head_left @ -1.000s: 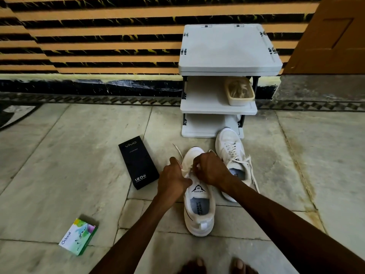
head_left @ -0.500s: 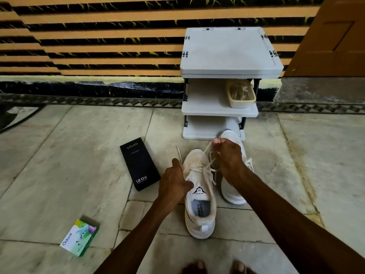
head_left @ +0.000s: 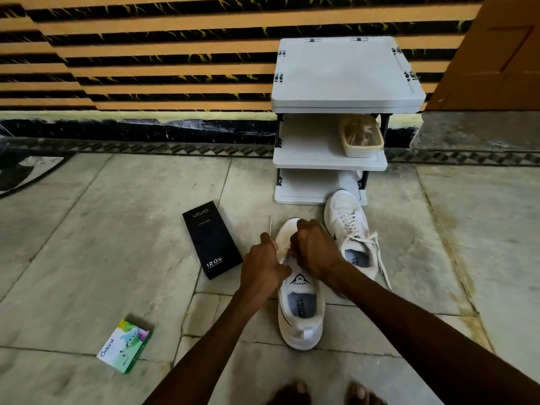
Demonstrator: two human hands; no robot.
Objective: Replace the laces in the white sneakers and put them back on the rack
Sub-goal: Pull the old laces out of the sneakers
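Both left hand point(head_left: 264, 268) and right hand point(head_left: 317, 249) hide most sneaker point(head_left: 301, 317) lacing point(head_left: 270, 226).

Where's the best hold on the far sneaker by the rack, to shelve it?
Likely the heel collar, coming from above on the near side: the far sneaker stands upright, toe toward the rack, mouth open upward; its loose laces trail on the right.

Dim, diffuse light lies evenly over the floor point(head_left: 87, 229), with soft, short shadows. The wall stripes point(head_left: 146, 68) bow from wide-angle distortion near the edges. Slight motion blur smears the fingers point(head_left: 306, 232) and lace point(head_left: 270, 226).
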